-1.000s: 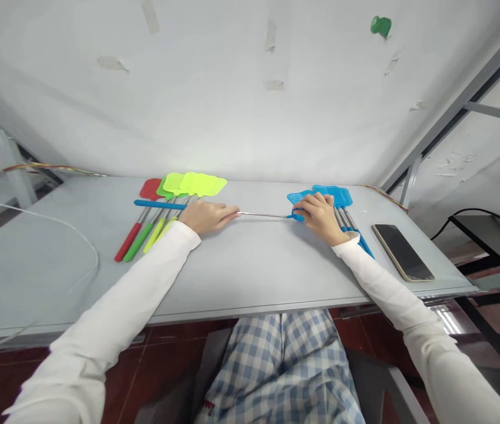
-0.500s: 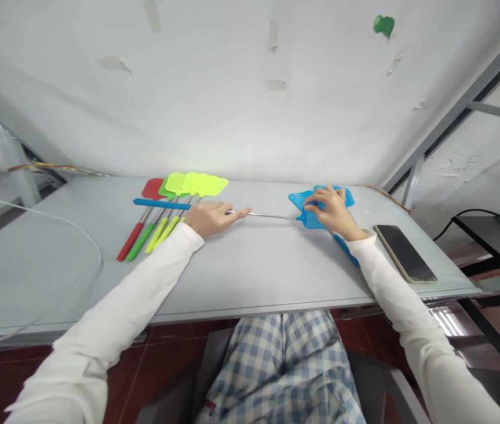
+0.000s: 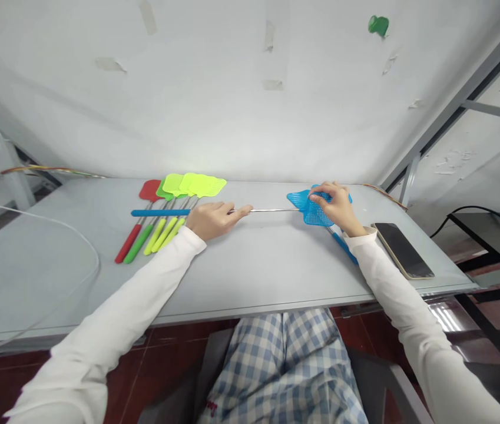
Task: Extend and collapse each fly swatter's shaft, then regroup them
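My left hand (image 3: 215, 220) is closed round a blue fly swatter (image 3: 161, 212) where its handle meets the thin metal shaft. That swatter lies crosswise, its handle passing over the other swatters on the left. My right hand (image 3: 335, 206) pinches the upper part of its mesh head. Beneath and beside this head, other blue fly swatters (image 3: 296, 200) show mesh heads and a blue handle (image 3: 344, 247); my right hand partly hides them. Left of my left hand lie a red fly swatter (image 3: 128, 243), a green one (image 3: 138, 244) and several yellow ones (image 3: 208, 186), heads toward the wall.
A smartphone (image 3: 402, 250) lies on the grey table (image 3: 254, 265) by my right forearm. A white cable (image 3: 77, 229) curves over the left side. The white wall (image 3: 250, 129) rises behind the table, and metal frame posts (image 3: 435, 112) stand at both sides.
The held blue swatter has levelled: its handle end has dropped toward me and its head has risen slightly. Both hands keep their hold. The view has shifted a little.
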Demonstrator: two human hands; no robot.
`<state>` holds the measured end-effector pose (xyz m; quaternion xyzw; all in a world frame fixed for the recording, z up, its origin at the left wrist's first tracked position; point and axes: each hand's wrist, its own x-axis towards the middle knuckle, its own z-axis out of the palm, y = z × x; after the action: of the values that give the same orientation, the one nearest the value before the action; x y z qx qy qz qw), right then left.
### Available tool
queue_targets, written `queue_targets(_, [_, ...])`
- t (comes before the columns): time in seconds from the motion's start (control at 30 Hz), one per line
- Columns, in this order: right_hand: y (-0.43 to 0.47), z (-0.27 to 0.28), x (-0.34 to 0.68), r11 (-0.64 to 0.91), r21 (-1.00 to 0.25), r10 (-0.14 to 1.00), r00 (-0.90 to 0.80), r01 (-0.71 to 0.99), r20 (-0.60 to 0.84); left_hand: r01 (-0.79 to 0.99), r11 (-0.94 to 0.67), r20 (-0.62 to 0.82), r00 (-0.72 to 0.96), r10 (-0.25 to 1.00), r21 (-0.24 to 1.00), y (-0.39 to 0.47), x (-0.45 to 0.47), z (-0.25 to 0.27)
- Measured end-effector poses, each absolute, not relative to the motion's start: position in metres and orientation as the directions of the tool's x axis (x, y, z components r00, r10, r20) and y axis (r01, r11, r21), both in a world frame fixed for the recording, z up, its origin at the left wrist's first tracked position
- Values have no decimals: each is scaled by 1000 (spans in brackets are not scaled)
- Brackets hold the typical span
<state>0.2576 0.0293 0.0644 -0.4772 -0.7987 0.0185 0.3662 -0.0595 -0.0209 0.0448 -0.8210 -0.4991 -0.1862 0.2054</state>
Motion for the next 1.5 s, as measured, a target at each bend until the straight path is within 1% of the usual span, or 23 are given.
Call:
queue_targets(0.13, [20, 65, 251, 578, -272, 692, -285, 770, 663, 902, -411, 535, 412, 737, -129, -19, -60, 42])
queue_targets(0.23, [16, 64, 249, 587, -191, 637, -304, 787, 709, 901, -418, 544, 409, 733, -115, -17, -63, 41])
queue_targets(0.4, [17, 62, 251, 593, -140, 605, -325, 793, 727, 901, -426, 531, 400, 748, -79, -15, -65, 38])
queue_targets(0.5, [15, 61, 246, 572, -82, 610, -356, 816, 708, 909, -412, 534, 376, 758, -56, -14, -60, 37])
queue_targets(0.53, [12, 59, 242, 566, -40, 603, -380, 824, 702, 911, -409, 539, 367, 758, -45, -14, -57, 36])
queue_targets(0.6, [5, 55, 229, 587, 81, 565, -479, 805, 672, 906, -422, 548, 368, 751, -31, -14, -49, 33])
queue_targets(0.67, [-2, 47, 213, 648, 204, 516, -620, 734, 591, 894, -448, 555, 387, 736, -28, -15, -41, 29])
queue_targets(0.73, [-4, 38, 202, 696, 270, 503, -720, 665, 478, 883, -469, 561, 393, 728, -10, -15, -35, 24])
queue_targets(0.8, [0, 30, 198, 711, 262, 539, -745, 653, 393, 869, -494, 553, 401, 730, 22, -15, -32, 21])
queue_targets(0.87, [8, 25, 202, 707, 220, 585, -730, 672, 353, 845, -534, 522, 443, 729, 27, -13, -33, 19])
queue_targets(0.97, [23, 22, 215, 684, 182, 632, -698, 707, 336, 836, -547, 447, 503, 740, -36, -9, -37, 18])
queue_targets(1.03, [29, 24, 222, 676, 179, 648, -692, 715, 318, 856, -510, 392, 499, 773, -84, -8, -40, 18])
queue_targets(1.1, [30, 27, 226, 682, 170, 649, -696, 711, 307, 868, -484, 354, 488, 798, -106, -7, -42, 18])
queue_targets(1.23, [27, 39, 228, 681, 143, 642, -680, 718, 353, 845, -528, 349, 520, 779, -82, -6, -45, 24])
queue_targets(1.37, [24, 52, 228, 687, 114, 629, -666, 718, 401, 828, -555, 392, 538, 746, -81, -2, -50, 33])
queue_targets(1.5, [31, 58, 238, 686, 79, 625, -641, 724, 445, 837, -539, 443, 521, 729, -97, 1, -61, 39])
